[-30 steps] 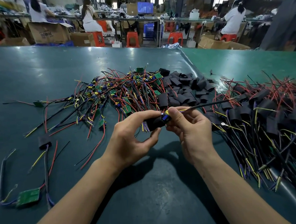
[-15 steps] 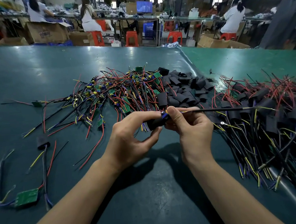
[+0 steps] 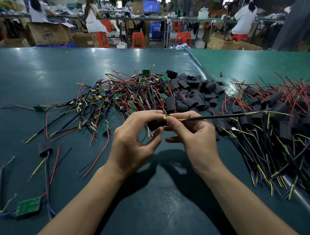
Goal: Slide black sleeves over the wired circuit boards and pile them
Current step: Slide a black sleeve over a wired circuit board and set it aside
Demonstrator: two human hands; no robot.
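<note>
My left hand [image 3: 133, 138] pinches a black sleeve [image 3: 156, 124] above the green table [image 3: 39, 73]; the board inside it is mostly hidden. My right hand [image 3: 191, 133] pinches the board's end and its wires at the sleeve's right mouth, and a black cable [image 3: 219, 116] runs off to the right. Behind the hands lies a tangle of bare wired boards [image 3: 127, 93]. Loose black sleeves [image 3: 194, 91] are heaped beside it. A pile of sleeved boards [image 3: 277, 120] covers the right of the table.
A sleeved board [image 3: 45, 148] and a bare green board [image 3: 28, 206] with wires lie at the left. A raised seam [image 3: 200, 67] divides the table. Beyond the far edge are cardboard boxes [image 3: 49, 34], red stools and seated people.
The black cable has swung up from a slant to nearly level, pointing right. My right fingers have shifted at the sleeve's mouth; my left hand keeps its hold.
</note>
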